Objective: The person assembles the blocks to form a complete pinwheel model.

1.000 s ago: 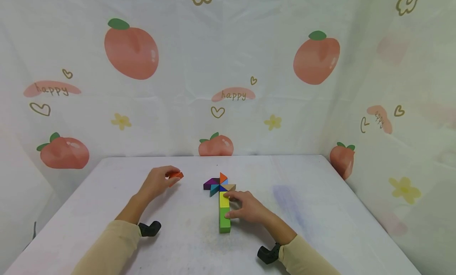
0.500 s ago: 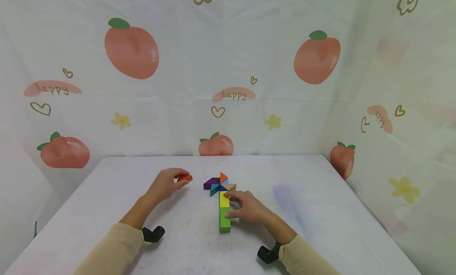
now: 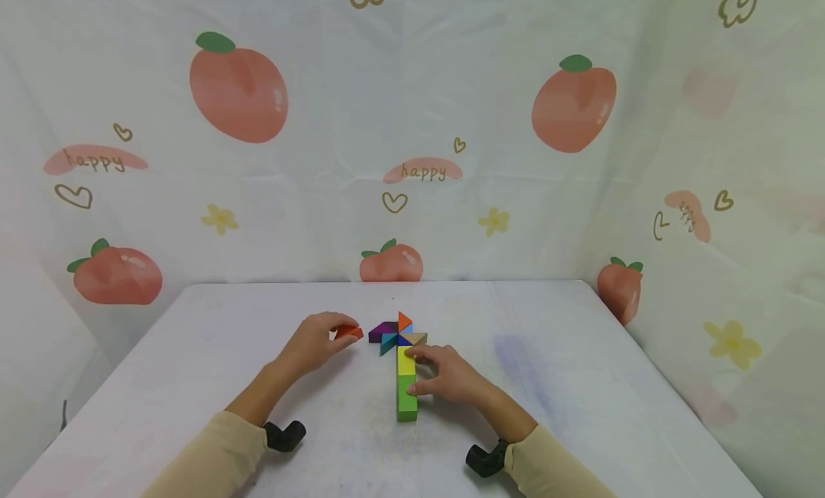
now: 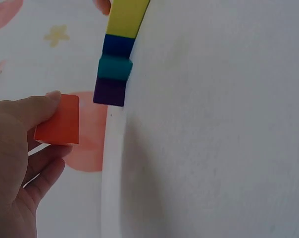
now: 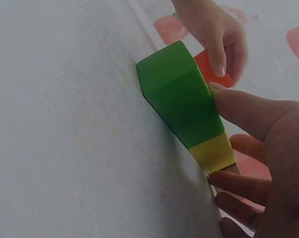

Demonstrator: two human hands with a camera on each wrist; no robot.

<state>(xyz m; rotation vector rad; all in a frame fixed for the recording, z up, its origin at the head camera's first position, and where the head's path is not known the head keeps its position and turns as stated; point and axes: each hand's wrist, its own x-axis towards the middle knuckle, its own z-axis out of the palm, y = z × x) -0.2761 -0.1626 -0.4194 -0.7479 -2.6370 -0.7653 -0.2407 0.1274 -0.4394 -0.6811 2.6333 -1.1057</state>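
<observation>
My left hand (image 3: pixel 320 340) pinches an orange wooden block (image 4: pixel 63 119) between thumb and fingers, held over the table just left of the pinwheel-like arrangement. The purple block (image 3: pixel 383 332) is its nearest piece, with a teal block (image 3: pixel 388 342) beside it. An orange triangle (image 3: pixel 404 322), a tan triangle (image 3: pixel 415 338) and blue pieces fan round the same centre. Below them a yellow block (image 3: pixel 406 362) and a green block (image 3: pixel 407 405) form a straight stem. From the right, my right hand (image 3: pixel 452 376) touches that stem, its thumb on the green block and forefinger on the yellow one.
All the blocks lie on a white table (image 3: pixel 548 398). A patterned curtain (image 3: pixel 451 89) with peaches and hearts hangs behind and at the sides. Each wrist wears a black camera mount, the left one (image 3: pixel 286 436) close above the table.
My left hand has carried the orange block to the right and slightly nearer me, closer to the purple block. The right hand and the arranged blocks have stayed put.
</observation>
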